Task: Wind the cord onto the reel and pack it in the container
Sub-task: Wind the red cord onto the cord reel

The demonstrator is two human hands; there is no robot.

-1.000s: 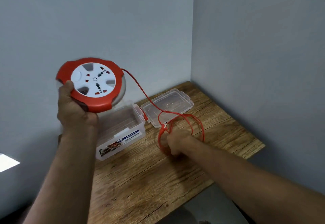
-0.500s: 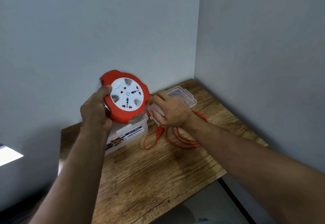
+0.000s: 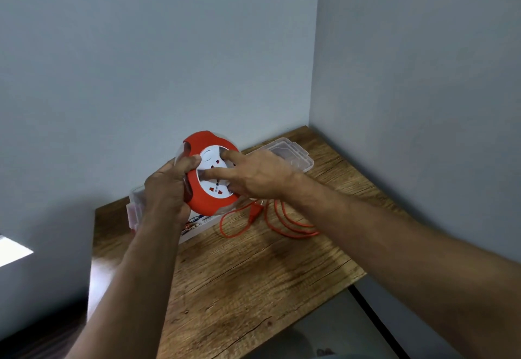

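Observation:
The round red reel [image 3: 204, 198] with a white socket face is held in the air above the table. My left hand [image 3: 166, 189] grips its left rim. My right hand [image 3: 253, 178] lies on the white face, fingers spread across the sockets. Loose red cord [image 3: 284, 223] lies in loops on the wood below, its red plug [image 3: 253, 212] just under the reel. The clear container [image 3: 135, 206] stands behind my left hand, mostly hidden.
The clear lid [image 3: 293, 153] lies flat at the back right of the wooden table [image 3: 253, 282]. Grey walls meet in a corner behind it. The table's near edge drops off to the floor at the lower right.
The reel has come down from the upper left to the middle. My right hand let go of the cord on the table and came up onto the reel's white face.

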